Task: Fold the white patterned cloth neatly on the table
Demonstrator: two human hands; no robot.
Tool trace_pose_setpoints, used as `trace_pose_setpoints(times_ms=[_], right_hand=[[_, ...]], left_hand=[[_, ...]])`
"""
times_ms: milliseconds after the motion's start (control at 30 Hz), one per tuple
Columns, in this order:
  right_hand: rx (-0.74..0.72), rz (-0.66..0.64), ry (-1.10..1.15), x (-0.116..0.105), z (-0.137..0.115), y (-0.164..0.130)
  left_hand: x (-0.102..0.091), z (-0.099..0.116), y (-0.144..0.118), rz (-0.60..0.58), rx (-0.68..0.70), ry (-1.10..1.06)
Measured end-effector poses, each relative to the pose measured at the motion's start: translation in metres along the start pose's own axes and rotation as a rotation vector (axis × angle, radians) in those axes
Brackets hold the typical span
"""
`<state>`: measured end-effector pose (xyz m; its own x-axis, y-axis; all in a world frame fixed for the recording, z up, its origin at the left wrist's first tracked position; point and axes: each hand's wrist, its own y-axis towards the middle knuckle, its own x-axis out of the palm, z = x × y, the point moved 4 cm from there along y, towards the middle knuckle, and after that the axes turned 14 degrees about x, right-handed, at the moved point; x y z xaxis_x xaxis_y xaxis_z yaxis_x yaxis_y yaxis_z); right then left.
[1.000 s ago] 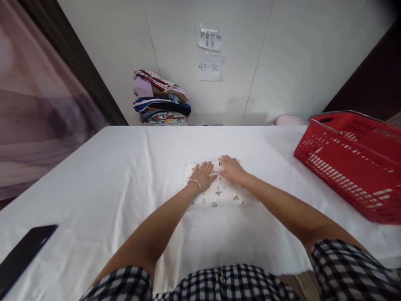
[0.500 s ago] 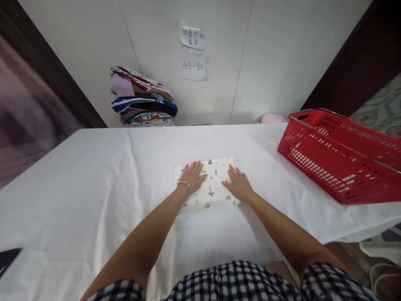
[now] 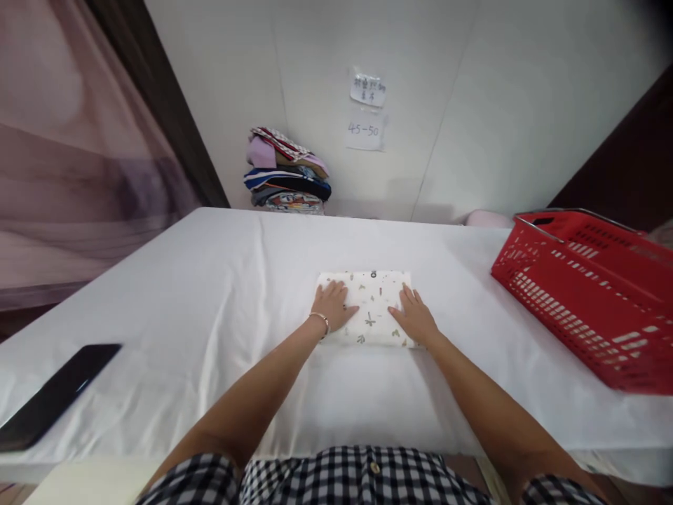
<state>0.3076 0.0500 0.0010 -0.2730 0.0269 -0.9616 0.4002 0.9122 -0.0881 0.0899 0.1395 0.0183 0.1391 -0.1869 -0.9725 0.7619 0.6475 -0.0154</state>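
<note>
Printed folded cloth (image 3: 372, 303), long axis L-R.

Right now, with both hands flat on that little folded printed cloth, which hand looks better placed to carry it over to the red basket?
Probably the right hand. It rests on the folded cloth's right side, nearest the red basket; the left hand would have to cross over.
</note>
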Motion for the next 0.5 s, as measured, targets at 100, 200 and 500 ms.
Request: trace_pose_setpoints(times_ms=[100,200,500], right_hand=[[-0.017,0.017,0.003,0.001,0.0,0.001],[-0.028,0.03,0.008,0.001,0.0,0.001],[-0.012,0.02,0.041,0.0,0.001,0.002]], left_hand=[[0.006,-0.008,-0.017,0.048,-0.048,-0.086],[0.007,-0.018,-0.019,0.116,-0.056,-0.182],[0.01,-0.022,-0.068,0.508,-0.483,-0.404]])
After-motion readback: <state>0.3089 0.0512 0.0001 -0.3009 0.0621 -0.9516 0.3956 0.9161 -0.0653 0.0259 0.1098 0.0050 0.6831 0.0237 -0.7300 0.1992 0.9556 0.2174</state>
